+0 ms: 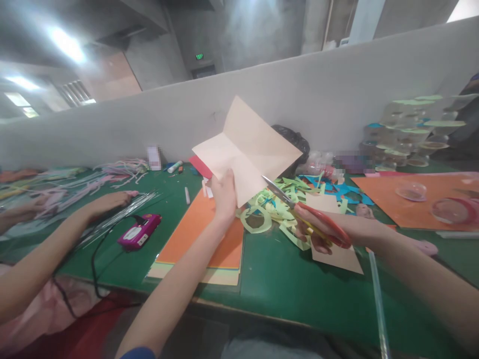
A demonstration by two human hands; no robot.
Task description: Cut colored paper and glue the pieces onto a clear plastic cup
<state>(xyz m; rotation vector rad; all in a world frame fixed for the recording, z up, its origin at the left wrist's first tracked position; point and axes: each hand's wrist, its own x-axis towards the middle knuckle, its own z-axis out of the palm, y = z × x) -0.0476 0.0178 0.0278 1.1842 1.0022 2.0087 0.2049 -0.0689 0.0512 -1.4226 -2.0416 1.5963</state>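
Observation:
My left hand (224, 192) grips a folded sheet of cream paper (258, 139) by its lower edge and holds it up above the table. In my right hand (314, 229) is a pair of scissors (325, 219) with red and yellow handles. The blades point up and left, and their tip meets the right part of the paper's lower edge; I cannot tell whether they are cutting into it. Below my left forearm lies a stack of orange sheets (183, 237) with paler ones under it. Another cream piece (333, 262) rests beneath my right hand.
Green and blue paper scraps (277, 199) cover the table behind the scissors. At left, a co-worker's hand (121, 198) is by thin silvery strips (145, 202); a magenta device (140, 232) with a black cord lies nearby. Orange sheets (377, 194) and clear cups (406, 132) are at right.

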